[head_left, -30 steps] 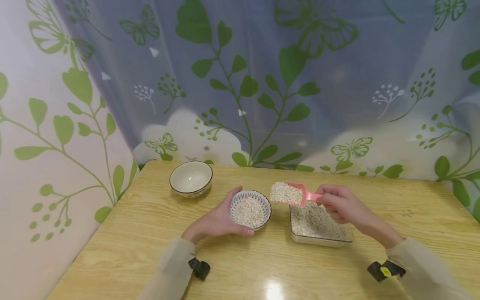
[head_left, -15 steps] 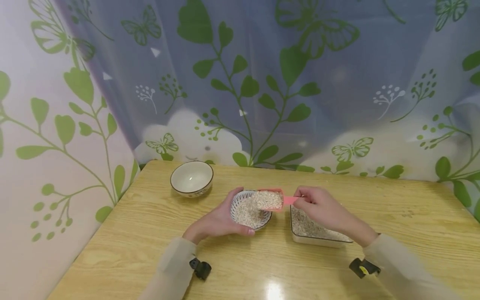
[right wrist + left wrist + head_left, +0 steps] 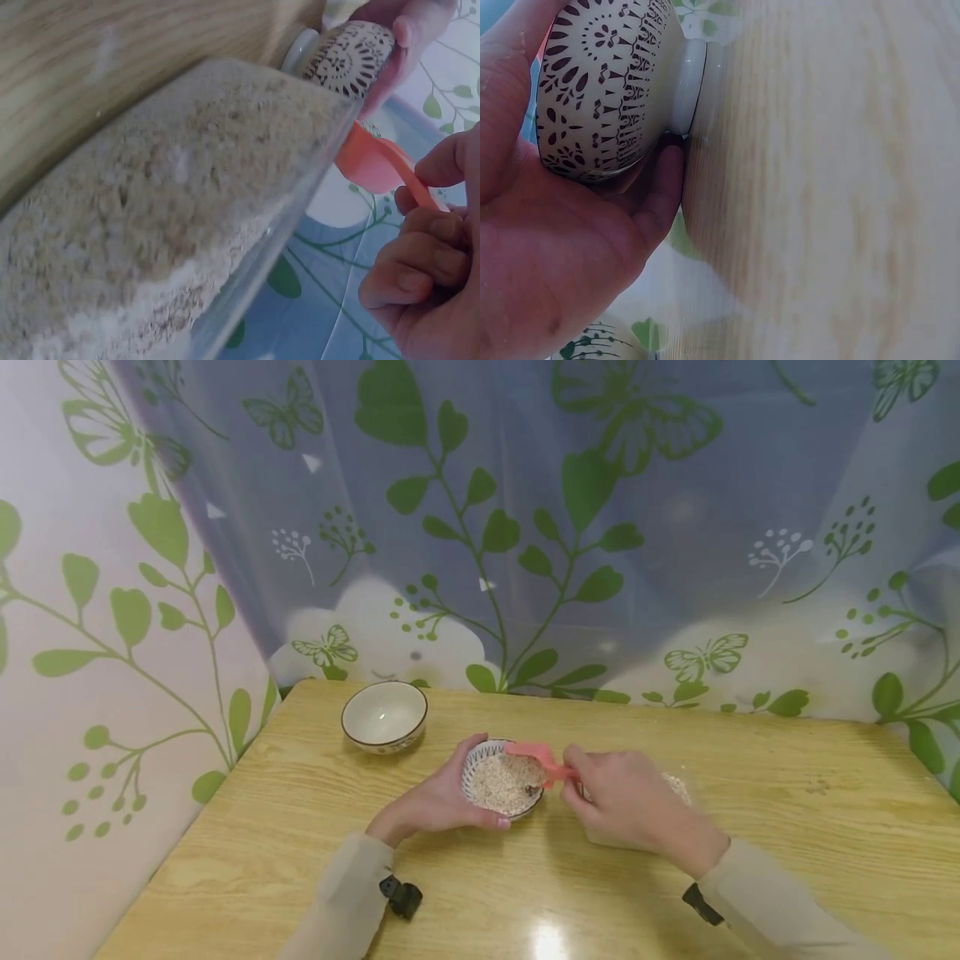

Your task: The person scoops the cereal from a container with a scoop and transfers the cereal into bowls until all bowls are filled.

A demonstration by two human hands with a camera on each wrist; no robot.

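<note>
My left hand [image 3: 435, 797] holds a small patterned bowl [image 3: 471, 768] from its left side, thumb in front and fingers behind. Pale oat flakes [image 3: 495, 787] lie inside the bowl. In the left wrist view the bowl [image 3: 607, 90] shows dark brown print on cream, and a finger lies by its foot, near the tabletop. My right hand [image 3: 630, 797] pinches the handle of a pink scoop [image 3: 531, 749]. The scoop is tipped on its side over the bowl's right part, flakes below it. In the right wrist view my right hand [image 3: 431, 262] has its fingers curled at the handle.
A clear-sided box of oat flakes [image 3: 165, 187] stands below my right hand, mostly hidden by it in the head view. Behind on the left sits a larger cream bowl [image 3: 384, 714] with a dark rim. A leaf-printed curtain [image 3: 480, 527] hangs along the wooden table's [image 3: 300, 793] back edge.
My right hand has carried the filled scoop left from above the box to the small bowl, then turned it over. More flakes lie in the bowl. My left hand has stayed in place.
</note>
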